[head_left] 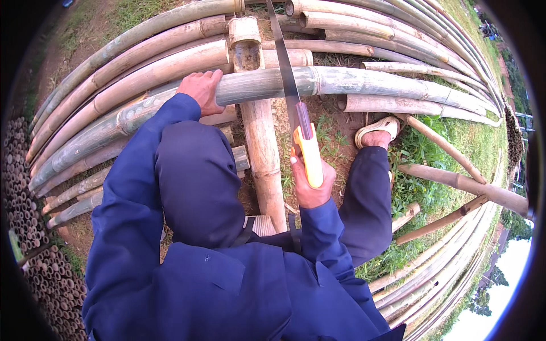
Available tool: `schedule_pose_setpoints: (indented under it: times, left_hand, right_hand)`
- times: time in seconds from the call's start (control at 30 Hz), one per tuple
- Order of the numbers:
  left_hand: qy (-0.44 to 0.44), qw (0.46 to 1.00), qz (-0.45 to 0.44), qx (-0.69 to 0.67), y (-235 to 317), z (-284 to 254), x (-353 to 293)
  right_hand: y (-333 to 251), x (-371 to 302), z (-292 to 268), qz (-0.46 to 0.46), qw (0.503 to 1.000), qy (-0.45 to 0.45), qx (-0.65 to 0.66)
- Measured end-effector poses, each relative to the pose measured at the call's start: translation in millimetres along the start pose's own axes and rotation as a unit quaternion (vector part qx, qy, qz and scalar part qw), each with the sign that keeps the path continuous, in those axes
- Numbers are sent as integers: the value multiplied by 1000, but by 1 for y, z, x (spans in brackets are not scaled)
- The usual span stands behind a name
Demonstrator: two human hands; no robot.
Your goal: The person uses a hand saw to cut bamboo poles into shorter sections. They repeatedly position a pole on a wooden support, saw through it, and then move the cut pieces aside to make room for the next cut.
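Nearest, your right hand (314, 187) closes round the yellow handle of the saw (292, 94), whose blade crosses the greenish bamboo pole (253, 84). Your left hand (202, 91) (fingers curled over) clasps that pole left of the blade. Beyond lie further poles (364, 25).

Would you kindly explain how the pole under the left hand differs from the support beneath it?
The pole is greyish green; the support is pale tan. The pole lies left to right, the support front to back. The pole looks longer than the support. Both are rounded.
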State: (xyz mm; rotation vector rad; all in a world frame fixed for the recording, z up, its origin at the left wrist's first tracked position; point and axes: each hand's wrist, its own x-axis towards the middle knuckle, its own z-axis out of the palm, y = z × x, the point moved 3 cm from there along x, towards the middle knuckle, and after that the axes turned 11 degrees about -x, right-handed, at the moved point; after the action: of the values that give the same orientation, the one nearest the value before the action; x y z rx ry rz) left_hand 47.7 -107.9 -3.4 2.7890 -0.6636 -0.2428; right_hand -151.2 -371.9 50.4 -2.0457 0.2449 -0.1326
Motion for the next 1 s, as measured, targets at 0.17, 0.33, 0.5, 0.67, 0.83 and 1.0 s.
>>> schedule_pose_setpoints:
  times: [0.17,0.33,0.5,0.67,0.83,1.0]
  left_hand:
    - [11,1000,4,6,-10,-6,0]
    - [16,1000,11,-1,-6,6,0]
    - [16,1000,6,8,-13,4,-3]
    - [27,999,16,7,-8,1,-9]
    - [16,1000,22,10,-6,6,1]
    - [-14,1000,3,17,-5,5,-12]
  right_hand:
    - [-1,-89,-26,-18,998,-12,-66]
    - [-9,-108,-40,-3,998,8,-70]
    - [11,-16,-1,24,999,-35,6]
    - [10,-148,-62,44,991,-84,-99]
    - [5,-71,-33,86,995,-48,-29]
    - [3,-17,0,1,1000,-16,24]
